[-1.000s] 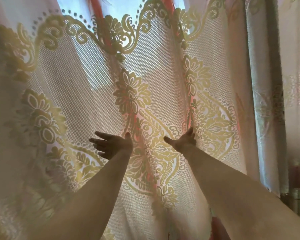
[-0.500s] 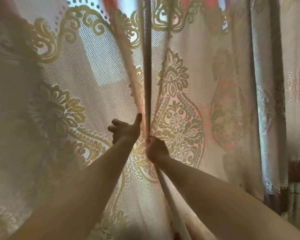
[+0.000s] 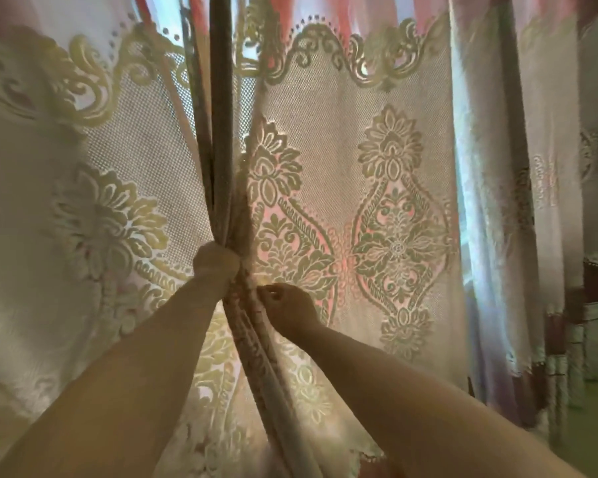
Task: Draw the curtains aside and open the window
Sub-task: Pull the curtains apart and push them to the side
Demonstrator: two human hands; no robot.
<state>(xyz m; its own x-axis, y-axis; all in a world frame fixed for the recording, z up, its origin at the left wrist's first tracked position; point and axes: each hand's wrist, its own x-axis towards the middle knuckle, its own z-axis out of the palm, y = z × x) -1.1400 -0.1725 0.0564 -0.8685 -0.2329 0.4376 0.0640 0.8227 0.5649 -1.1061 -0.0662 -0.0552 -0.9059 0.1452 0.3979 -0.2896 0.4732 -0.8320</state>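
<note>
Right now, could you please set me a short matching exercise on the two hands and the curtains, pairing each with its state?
Column one:
1. left hand
2. right hand
3. lace curtain
4. side drape

Column two:
A. hangs in plain folds at the far right
B. fist shut round the gathered folds
C. pinches a curtain edge, lower down
D. backlit mesh with a floral pattern

Pairs: 1-B, 2-C, 3-D, 4-A

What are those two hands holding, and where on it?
The left hand is fisted around the lace curtain's gathered folds at mid-height; the right hand pinches the bunch just below.
</note>
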